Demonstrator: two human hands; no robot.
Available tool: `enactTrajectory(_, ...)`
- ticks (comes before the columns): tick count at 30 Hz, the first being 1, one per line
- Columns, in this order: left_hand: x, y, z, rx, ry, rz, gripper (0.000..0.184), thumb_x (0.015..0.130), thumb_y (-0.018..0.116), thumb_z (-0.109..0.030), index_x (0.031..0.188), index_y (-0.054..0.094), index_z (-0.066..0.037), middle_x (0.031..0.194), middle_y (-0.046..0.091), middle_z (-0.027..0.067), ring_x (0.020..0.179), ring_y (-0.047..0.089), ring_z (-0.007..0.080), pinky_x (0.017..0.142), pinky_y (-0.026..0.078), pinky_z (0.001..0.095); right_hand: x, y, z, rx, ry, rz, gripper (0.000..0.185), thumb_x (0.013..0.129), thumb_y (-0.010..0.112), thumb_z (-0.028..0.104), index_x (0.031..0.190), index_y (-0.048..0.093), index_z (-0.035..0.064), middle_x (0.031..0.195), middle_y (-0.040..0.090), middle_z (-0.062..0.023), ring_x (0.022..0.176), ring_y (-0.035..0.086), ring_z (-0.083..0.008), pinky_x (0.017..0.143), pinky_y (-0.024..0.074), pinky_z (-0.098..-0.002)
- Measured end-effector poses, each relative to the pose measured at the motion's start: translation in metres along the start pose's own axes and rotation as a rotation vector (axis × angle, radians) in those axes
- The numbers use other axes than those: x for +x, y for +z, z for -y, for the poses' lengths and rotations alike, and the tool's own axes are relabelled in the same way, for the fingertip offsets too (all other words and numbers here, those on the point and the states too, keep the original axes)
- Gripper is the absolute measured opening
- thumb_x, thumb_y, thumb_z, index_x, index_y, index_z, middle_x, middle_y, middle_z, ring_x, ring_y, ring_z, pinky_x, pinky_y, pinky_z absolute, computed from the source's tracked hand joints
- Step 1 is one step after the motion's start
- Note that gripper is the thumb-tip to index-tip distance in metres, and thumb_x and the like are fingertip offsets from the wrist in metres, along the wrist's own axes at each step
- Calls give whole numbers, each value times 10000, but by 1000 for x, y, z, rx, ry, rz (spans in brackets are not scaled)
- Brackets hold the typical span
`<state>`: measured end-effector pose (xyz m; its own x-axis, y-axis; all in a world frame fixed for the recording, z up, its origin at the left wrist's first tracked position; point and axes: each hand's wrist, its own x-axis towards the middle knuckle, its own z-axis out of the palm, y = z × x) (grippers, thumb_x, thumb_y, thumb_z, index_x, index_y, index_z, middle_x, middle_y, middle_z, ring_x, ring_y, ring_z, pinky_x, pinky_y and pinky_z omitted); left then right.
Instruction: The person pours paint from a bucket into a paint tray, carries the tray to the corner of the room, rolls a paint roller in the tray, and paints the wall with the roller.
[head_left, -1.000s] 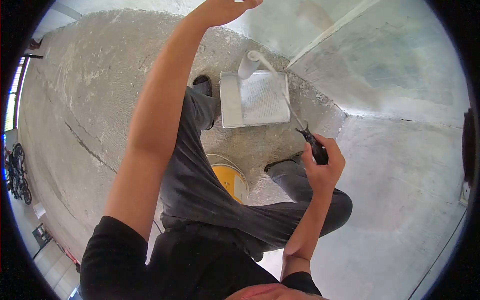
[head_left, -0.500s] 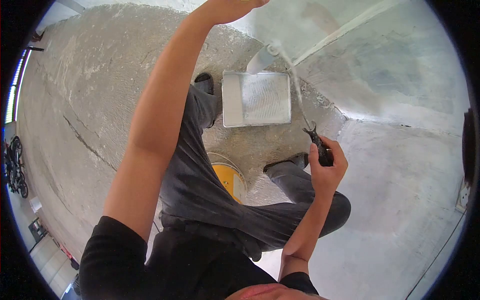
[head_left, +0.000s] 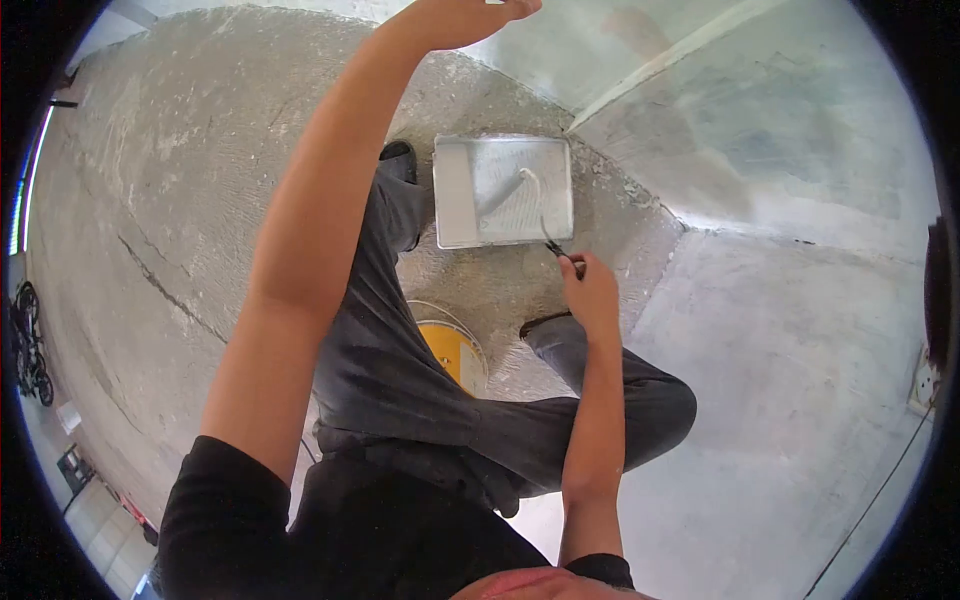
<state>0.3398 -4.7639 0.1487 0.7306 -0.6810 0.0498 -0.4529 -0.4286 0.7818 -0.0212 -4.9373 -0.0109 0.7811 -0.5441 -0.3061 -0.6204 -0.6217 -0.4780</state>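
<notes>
My right hand (head_left: 590, 290) is closed round the black handle of a paint roller (head_left: 504, 195). The white roller sleeve lies at a slant over the ribbed part of a paint tray (head_left: 455, 240), apparently resting on it. White paint coats the tray, which sits on the floor between my feet. At the upper edge of the view, my left hand (head_left: 465, 22) reaches toward the wall, its visible fingers stretched out and holding nothing that I can see. Part of that hand is cut off, and I cannot tell whether it touches the wall.
A yellow and white paint bucket (head_left: 450, 355) stands on the rough concrete floor (head_left: 200, 180) between my legs. Pale, patchy walls (head_left: 760, 150) meet in a corner ahead and to the right. A socket (head_left: 925, 380) is at far right, a bicycle (head_left: 32, 345) at far left.
The roller has come down and left from the wall, just behind the tray, onto the tray's ribbed surface. My right hand has moved forward and left with it. My left hand is nearly unchanged.
</notes>
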Motion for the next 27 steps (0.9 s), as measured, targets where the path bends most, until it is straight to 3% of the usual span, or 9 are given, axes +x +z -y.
enactTrajectory(8, 10, 11, 6, -28, -5, 50, 630, 1041, 578, -464, 1456, 538, 9, 1424, 614, 223, 1267, 621, 365, 1055, 507, 457, 50, 68, -93, 18, 138, 171, 417, 975, 650, 427, 1075, 728, 30, 1053, 728, -254, 1015, 689, -427, 883, 527, -488)
enactTrajectory(10, 8, 9, 5, -44, -24, 53, 627, 1044, 575, -457, 1459, 533, 11, 1432, 607, 225, 1272, 618, 364, 1055, 508, 456, 61, 86, -116, -67, 109, 86, 395, 962, 672, 399, 1064, 735, 23, 768, 738, -155, 713, 732, -296, 720, 550, -417)
enactTrajectory(13, 7, 4, 10, -89, -6, 55, 625, 1048, 570, -448, 1464, 524, 16, 1445, 596, 228, 1279, 613, 364, 1061, 504, 458, 87, 126, -173, -85, 45, 65, 374, 967, 675, 384, 1053, 746, 28, 700, 718, -130, 609, 700, -261, 648, 542, -410)
enactTrajectory(17, 4, -3, 13, -68, -4, 25, 624, 1046, 571, -444, 1463, 523, 18, 1434, 603, 235, 1271, 618, 380, 1074, 497, 461, 105, 123, -154, -123, -46, 14, 362, 965, 682, 370, 1018, 751, 19, 650, 699, -103, 514, 638, -209, 560, 510, -391)
enactTrajectory(19, 2, -7, 15, -74, -9, 3, 624, 1045, 572, -443, 1464, 522, 17, 1431, 605, 237, 1267, 619, 385, 1078, 494, 462, 118, 117, -135, -67, 98, 111, 371, 956, 688, 376, 996, 754, 12, 635, 693, -82, 494, 614, -179, 515, 485, -369)
enactTrajectory(23, -2, -15, 22, -79, -11, 21, 623, 1044, 571, -446, 1469, 521, 8, 1439, 602, 232, 1272, 618, 390, 1086, 488, 463, 133, 119, -99, -65, 85, 149, 381, 951, 688, 383, 998, 755, 11, 637, 698, -75, 491, 622, -174, 504, 480, -348)
enactTrajectory(25, -2, -12, 28, -75, -11, 22, 622, 1044, 569, -447, 1473, 520, 0, 1450, 596, 227, 1279, 615, 388, 1089, 486, 465, 140, 120, -83, -101, 45, 124, 381, 952, 681, 383, 990, 755, 11, 646, 711, -90, 523, 653, -199, 544, 504, -365)
enactTrajectory(26, 1, -4, 38, -68, 19, -61, 648, 1016, 594, -514, 1452, 559, -36, 1416, 625, 203, 1272, 625, 371, 1064, 511, 462, 141, 117, -68, -103, 41, 123, 381, 952, 681, 383, 990, 755, 11, 646, 711, -90, 523, 653, -199, 544, 504, -365)
enactTrajectory(27, 1, -1, 42, -58, 49, -145, 674, 989, 618, -581, 1431, 597, -72, 1382, 654, 179, 1265, 636, 354, 1040, 535, 458, 141, 114, -51, -83, 92, 159, 397, 940, 674, 407, 988, 761, 22, 820, 733, -151, 741, 684, -309, 697, 528, -425)
